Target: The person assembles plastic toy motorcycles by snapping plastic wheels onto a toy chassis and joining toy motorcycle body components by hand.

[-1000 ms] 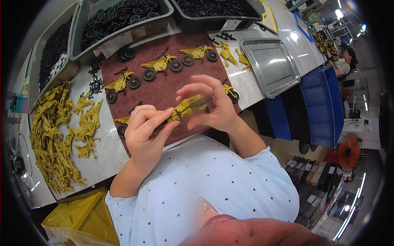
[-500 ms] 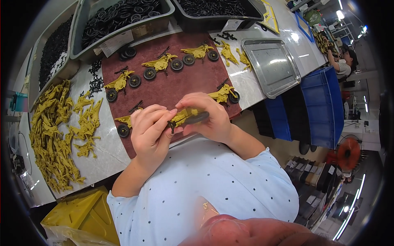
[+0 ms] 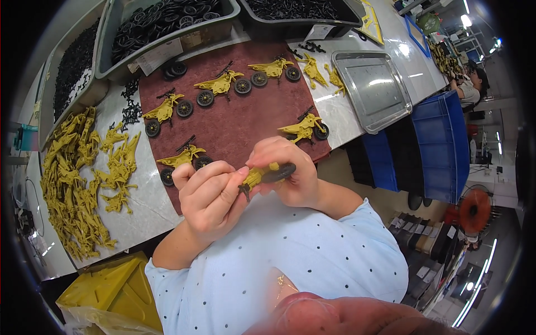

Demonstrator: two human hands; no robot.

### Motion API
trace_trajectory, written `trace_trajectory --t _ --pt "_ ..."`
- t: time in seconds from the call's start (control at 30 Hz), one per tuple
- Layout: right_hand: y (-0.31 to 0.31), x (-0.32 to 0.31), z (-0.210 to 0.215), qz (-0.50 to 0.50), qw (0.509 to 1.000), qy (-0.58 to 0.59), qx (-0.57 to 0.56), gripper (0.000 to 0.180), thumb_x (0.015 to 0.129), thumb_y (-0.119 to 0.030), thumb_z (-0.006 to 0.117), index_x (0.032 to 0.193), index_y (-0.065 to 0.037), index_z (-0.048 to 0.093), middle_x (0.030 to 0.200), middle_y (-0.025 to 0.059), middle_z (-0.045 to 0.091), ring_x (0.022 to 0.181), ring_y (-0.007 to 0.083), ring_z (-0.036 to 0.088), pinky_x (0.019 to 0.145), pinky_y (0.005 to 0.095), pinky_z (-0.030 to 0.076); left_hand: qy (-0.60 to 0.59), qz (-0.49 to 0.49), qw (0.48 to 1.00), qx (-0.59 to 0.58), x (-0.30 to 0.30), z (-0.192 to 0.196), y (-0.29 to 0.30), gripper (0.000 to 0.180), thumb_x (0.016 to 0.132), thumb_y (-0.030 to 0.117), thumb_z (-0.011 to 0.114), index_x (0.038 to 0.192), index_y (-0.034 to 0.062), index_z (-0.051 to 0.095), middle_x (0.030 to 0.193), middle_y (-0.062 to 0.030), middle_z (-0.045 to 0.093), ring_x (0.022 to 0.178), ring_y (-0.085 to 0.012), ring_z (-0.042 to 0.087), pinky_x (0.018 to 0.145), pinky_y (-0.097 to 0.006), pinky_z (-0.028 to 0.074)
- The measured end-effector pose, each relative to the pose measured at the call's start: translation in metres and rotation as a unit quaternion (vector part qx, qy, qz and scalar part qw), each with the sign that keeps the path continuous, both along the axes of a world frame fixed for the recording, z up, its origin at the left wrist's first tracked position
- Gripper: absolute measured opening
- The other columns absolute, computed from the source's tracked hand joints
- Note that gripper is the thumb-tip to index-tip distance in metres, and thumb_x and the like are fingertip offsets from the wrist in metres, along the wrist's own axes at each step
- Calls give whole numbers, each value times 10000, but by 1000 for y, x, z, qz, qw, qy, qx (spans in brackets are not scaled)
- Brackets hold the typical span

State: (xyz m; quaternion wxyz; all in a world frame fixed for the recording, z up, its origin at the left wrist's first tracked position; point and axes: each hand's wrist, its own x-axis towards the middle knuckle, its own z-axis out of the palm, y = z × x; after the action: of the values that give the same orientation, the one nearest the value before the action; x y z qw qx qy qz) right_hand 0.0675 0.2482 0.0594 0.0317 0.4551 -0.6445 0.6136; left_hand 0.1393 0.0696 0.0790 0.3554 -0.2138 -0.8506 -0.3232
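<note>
A pale worktop point(image 3: 148, 215) reaches beyond the hands, with a maroon cloth point(image 3: 251, 120) just ahead of them. Well to their left lies a heap of yellow bodies point(image 3: 72, 184), seemingly wheelless and left to do. The left hand point(image 3: 209, 198) and right hand point(image 3: 303, 181) both pinch a yellow toy motorbike point(image 3: 255, 178) near the cloth's near edge. Ahead and to either side, five wheeled motorbikes point(image 3: 218, 84) look further along; the held one shows one black wheel point(image 3: 281, 172), any second hidden.
</note>
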Motion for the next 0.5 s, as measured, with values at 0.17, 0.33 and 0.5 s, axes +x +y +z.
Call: trace_trajectory --t 0.17,0.33,0.5 --pt "-1 1 -4 15 998 -57 -31 400 715 -90 787 1048 -31 572 991 89 637 926 257 601 805 354 477 -38 6 999 -26 2 2 -2 324 665 166 774 933 0 694 736 -37 618 770 -208 609 721 -342 304" --pt "0 -13 -10 20 999 -30 -22 339 739 -113 775 1012 -32 591 971 90 646 944 269 596 838 374 471 -56 18 998 -4 -7 0 -3 412 580 50 726 988 17 683 852 -48 632 834 -219 616 787 -367 339" --pt "0 -18 -9 -37 999 34 17 574 722 -180 801 1189 -25 504 1213 132 539 1131 263 514 931 379 426 26 0 1000 13 -11 -10 -4 428 634 41 747 1052 8 663 899 -61 637 842 -237 614 713 -363 395"
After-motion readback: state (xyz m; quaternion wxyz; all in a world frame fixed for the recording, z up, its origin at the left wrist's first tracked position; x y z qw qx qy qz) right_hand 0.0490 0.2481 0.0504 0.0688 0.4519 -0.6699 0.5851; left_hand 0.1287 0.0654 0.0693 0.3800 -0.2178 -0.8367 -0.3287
